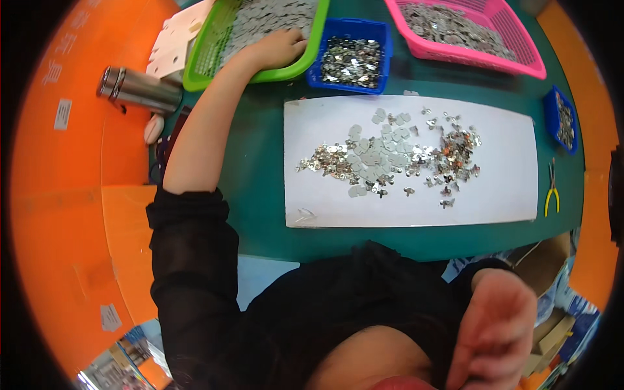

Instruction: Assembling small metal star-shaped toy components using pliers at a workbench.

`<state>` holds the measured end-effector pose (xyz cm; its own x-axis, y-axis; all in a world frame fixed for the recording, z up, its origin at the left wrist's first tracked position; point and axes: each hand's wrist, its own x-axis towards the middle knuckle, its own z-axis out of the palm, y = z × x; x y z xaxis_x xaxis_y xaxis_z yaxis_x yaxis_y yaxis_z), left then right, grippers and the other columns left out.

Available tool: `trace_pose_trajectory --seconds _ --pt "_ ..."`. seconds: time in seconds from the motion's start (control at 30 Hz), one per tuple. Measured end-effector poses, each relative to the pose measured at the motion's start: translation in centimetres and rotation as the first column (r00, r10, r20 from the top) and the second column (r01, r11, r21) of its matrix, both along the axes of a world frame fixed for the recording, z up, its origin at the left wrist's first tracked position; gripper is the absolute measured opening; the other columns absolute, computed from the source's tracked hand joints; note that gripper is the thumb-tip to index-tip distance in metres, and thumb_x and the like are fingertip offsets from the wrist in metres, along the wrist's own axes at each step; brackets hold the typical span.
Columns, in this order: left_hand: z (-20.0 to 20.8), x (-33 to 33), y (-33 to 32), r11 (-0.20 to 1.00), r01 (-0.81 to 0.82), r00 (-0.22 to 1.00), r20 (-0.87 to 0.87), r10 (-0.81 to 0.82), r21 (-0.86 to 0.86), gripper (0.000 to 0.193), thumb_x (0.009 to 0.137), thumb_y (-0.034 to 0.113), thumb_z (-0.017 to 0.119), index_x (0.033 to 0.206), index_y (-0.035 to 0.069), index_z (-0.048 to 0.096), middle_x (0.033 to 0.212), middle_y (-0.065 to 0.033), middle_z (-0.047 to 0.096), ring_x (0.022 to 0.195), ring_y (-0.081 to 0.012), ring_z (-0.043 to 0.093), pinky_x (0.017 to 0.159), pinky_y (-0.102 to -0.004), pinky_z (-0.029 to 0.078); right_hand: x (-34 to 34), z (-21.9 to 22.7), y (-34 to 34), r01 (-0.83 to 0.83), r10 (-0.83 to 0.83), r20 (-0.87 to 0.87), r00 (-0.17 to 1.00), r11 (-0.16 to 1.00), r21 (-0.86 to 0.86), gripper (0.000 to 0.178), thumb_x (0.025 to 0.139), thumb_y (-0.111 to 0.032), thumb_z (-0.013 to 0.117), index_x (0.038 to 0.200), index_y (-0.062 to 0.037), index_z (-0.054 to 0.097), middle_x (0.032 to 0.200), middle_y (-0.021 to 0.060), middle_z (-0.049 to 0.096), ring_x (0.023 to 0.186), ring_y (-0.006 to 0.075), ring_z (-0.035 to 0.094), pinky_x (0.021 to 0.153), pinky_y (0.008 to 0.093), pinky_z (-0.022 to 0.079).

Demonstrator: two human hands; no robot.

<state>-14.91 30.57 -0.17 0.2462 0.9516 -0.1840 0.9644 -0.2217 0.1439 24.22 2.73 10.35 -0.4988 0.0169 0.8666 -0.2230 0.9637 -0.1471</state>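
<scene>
My left hand (281, 49) reaches into the near right part of a green plastic basket (194, 71) that holds many flat grey metal pieces (266, 19). Its fingers curl downward beside the basket's rim, and whatever lies under them is hidden. Close to the camera at the lower right, my right hand (497, 325) is raised off the table. The palm side shows, slightly blurred, with loosely bent fingers apart and nothing visible in them. On a white board (500, 175) lie loose heaps: pale flat pieces (374, 156) in the middle, small shiny metal parts (458, 153) on either side.
A blue bin (313, 78) of small metal parts stands beside the green basket. Further right is a pink basket (448, 52) of metal pieces. A small blue bin (552, 120) and yellow-handled pliers (551, 195) sit at the right. A steel flask (143, 90) lies at the left.
</scene>
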Motion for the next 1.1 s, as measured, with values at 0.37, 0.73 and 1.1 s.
trace_pose_trajectory --seconds 0.37,0.73,1.1 --pt "-0.3 -0.3 0.5 0.974 -0.047 0.992 0.128 0.018 0.224 0.032 0.094 0.032 0.055 0.096 0.005 0.072 0.089 -0.0204 0.071 0.083 -0.0378 0.068 0.076 -0.0449 0.053 -6.2 -3.4 -0.1 0.126 0.194 -0.658 0.727 0.905 0.406 0.036 0.091 -0.016 0.066 0.123 -0.0015 0.062 0.141 0.0108 0.050 0.131 0.0245 0.044 0.101 0.0329 0.047" --pt "8.3 11.5 -10.0 0.997 0.025 0.830 0.558 0.020 -0.072 0.029 0.096 0.034 0.060 0.095 0.006 0.069 0.081 -0.0126 0.071 0.071 -0.0256 0.068 0.068 -0.0362 0.053 0.4 -4.9 1.4 0.531 -0.524 -0.146 0.839 0.730 0.431 0.010 0.092 -0.029 0.054 0.092 -0.0263 0.064 0.092 -0.0006 0.057 0.092 0.0221 0.056 0.085 0.0463 0.049" --pt "-2.1 14.8 -14.1 0.686 0.356 0.813 0.152 -0.563 0.635 0.013 0.086 0.020 0.072 0.086 0.009 0.065 0.085 -0.0034 0.061 0.074 -0.0226 0.061 0.061 -0.0346 0.049 16.8 -11.8 3.7 0.991 -0.959 0.250 -0.135 -0.125 0.056 0.016 0.096 -0.011 0.062 0.108 -0.0065 0.072 0.116 0.0112 0.067 0.110 0.0261 0.061 0.096 0.0347 0.046"
